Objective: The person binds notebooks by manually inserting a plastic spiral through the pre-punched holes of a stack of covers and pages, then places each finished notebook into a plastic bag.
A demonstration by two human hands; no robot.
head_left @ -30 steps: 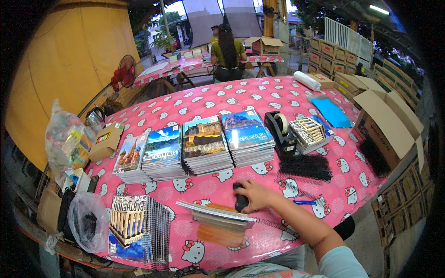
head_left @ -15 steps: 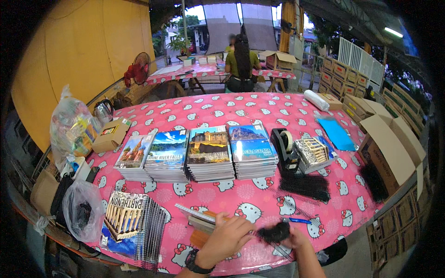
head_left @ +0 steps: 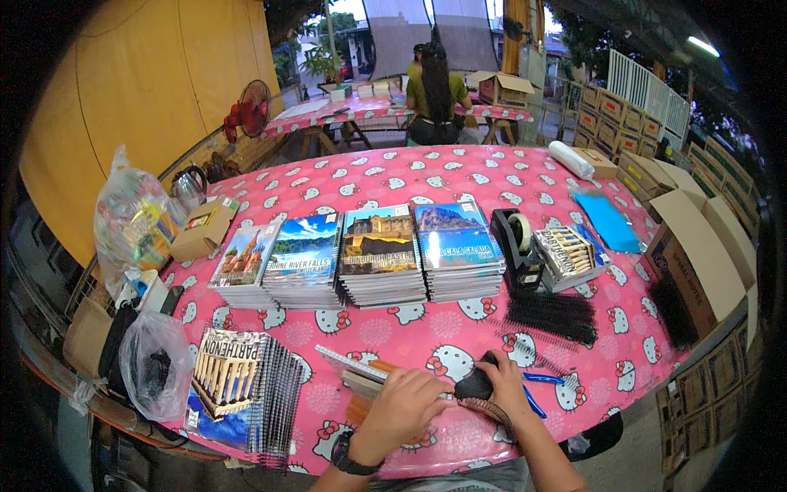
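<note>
My left hand point(head_left: 407, 410), a dark watch on its wrist, is closed on the near end of a notebook point(head_left: 352, 361) propped on its edge against a brown wooden block point(head_left: 358, 408). Just to its right, my right hand point(head_left: 507, 389) grips a black rounded thing point(head_left: 474, 385) whose kind I cannot make out. A dark spiral coil point(head_left: 490, 410) curves beneath my right fingers, its left end close to the notebook's edge. Beside that hand lie blue-handled pliers point(head_left: 537, 394). At the left, Parthenon-covered spiral notebooks point(head_left: 234, 385) lie fanned out.
Four stacks of picture-covered notebooks point(head_left: 381, 254) stand across the middle. Right of them are a tape dispenser point(head_left: 518, 250), another notebook stack point(head_left: 567, 254) and loose black coils point(head_left: 549, 318). Open cartons point(head_left: 697, 254) flank the table; plastic bags point(head_left: 156, 365) lie left.
My right hand has moved up and left with the black thing, which now sits near my left fingertips. The pliers' handles show more fully. The whole view has shifted slightly.
</note>
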